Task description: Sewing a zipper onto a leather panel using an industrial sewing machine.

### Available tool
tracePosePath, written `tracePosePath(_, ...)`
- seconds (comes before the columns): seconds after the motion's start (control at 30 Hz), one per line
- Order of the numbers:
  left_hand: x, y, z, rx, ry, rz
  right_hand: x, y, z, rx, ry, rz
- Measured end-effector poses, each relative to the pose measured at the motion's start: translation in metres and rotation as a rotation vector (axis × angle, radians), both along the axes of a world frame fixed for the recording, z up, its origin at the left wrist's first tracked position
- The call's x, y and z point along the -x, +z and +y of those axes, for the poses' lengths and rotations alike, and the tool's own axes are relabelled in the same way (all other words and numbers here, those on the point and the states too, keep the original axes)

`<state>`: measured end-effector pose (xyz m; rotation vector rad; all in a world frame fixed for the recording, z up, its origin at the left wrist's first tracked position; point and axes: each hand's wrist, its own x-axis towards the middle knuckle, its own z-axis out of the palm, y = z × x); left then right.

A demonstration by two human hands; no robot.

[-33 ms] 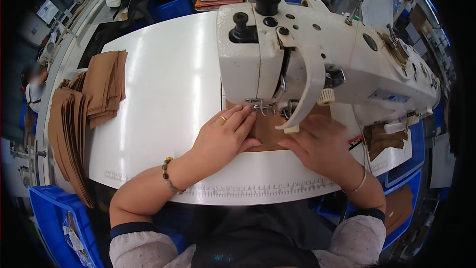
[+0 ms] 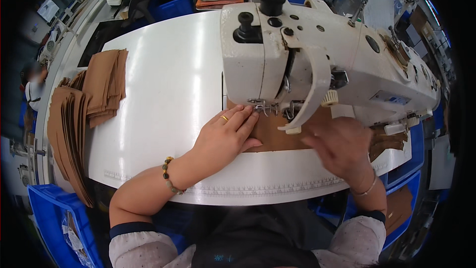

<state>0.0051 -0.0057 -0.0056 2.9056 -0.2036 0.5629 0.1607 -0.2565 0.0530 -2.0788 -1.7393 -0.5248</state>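
A brown fabric piece (image 2: 280,136) lies flat on the white table under the needle area of a white sewing machine (image 2: 297,64). My left hand (image 2: 223,131) presses on the piece's left part, its fingers stretched out and together, with the fingertips close to the metal presser foot (image 2: 265,109). It wears a ring, and a beaded bracelet circles the wrist. At the right edge of the fabric is my right hand (image 2: 344,146). Its fingers are bent and smeared by motion, and whether they hold anything is hidden.
Stacked brown fabric pieces (image 2: 69,129) rest on the table's left side. More brown pieces (image 2: 389,139) lie behind my right hand. Blue bins (image 2: 64,218) stand at the lower left and right. A ruler strip (image 2: 267,188) runs along the near edge. Another person (image 2: 33,89) sits far left.
My right hand has shifted right, away from the machine's curved guard, uncovering more fabric. A red item beside it is now out of sight. My left hand has stayed nearly in place.
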Motion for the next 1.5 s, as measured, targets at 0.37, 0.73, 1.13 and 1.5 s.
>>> tracePosePath(0.37,-0.001,0.003,-0.001,0.006,0.002,0.016,-0.36,0.093,-0.336,-0.381,-1.103,0.431)
tracePosePath(0.73,-0.003,0.007,-0.003,0.001,0.007,0.038,-0.298,0.005,-0.332,-1.129,-0.789,0.612)
tracePosePath(1.13,-0.005,0.01,-0.005,0.03,0.054,0.081,-0.284,-0.044,-0.325,-1.264,-0.65,0.758)
tracePosePath(1.5,-0.006,0.012,-0.006,0.016,0.065,0.026,-0.296,0.033,-0.315,-1.285,-0.598,1.062)
